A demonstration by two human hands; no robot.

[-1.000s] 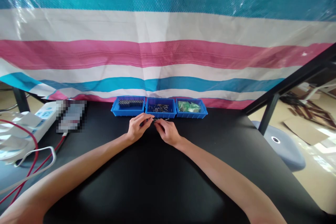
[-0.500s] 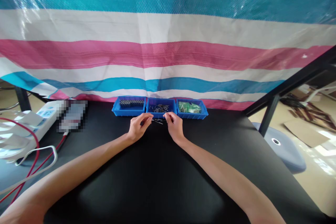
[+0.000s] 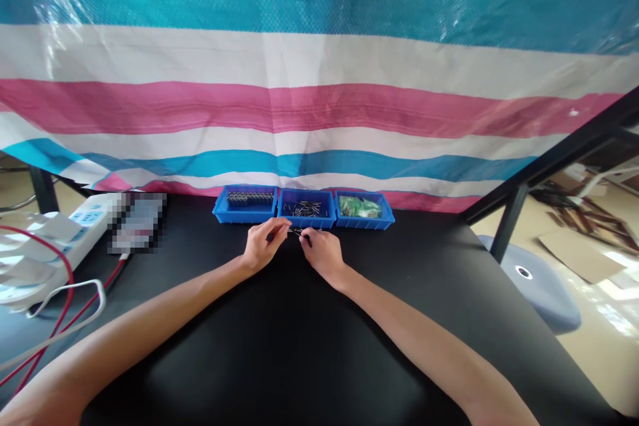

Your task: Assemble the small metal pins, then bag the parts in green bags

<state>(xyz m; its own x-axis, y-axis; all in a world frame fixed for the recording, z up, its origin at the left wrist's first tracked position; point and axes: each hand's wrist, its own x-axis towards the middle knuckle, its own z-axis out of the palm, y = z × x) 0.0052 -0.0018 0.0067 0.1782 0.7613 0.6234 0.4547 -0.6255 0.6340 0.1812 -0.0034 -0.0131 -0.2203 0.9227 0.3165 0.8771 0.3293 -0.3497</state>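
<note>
My left hand and my right hand meet on the black table, just in front of the middle blue bin. Both hands pinch small dark metal parts held between their fingertips; the parts are too small to name. The middle bin holds several thin dark pins. The left blue bin holds a row of dark cylindrical pieces. The right blue bin holds green bits in clear bags.
A striped blue, white and pink tarp hangs behind the bins. A white power strip, red and white cables and a blurred-out object lie at the left. A black frame leg and a grey stool stand at the right.
My right hand had moved right, toward the front of the middle bin, half a second ago; it has come back left to meet my left hand. My left hand has barely moved.
</note>
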